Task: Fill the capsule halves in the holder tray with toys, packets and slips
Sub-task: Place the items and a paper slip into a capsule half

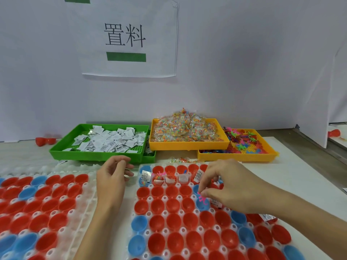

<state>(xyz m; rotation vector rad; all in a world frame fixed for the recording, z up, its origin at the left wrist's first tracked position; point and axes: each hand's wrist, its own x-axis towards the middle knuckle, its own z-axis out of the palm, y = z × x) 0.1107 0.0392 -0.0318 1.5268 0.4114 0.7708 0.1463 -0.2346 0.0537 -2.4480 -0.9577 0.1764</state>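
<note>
While my right hand is pinching a pink toy over a blue cup near the holder tray's far right corner, I am lowering slowly; my left hand is hanging loose, fingers curled, holding nothing.

Both forearms reach forward from the lower edge of the view, bare to the wrist. The left hand hangs in the air with its back toward the camera, wrist nearly straight, fingers loosely curled inward and holding nothing. The right hand comes in from the right with its forearm angled across, palm down, knuckles raised, its thumb and forefinger pinched together at their tips, which point down and left.
</note>
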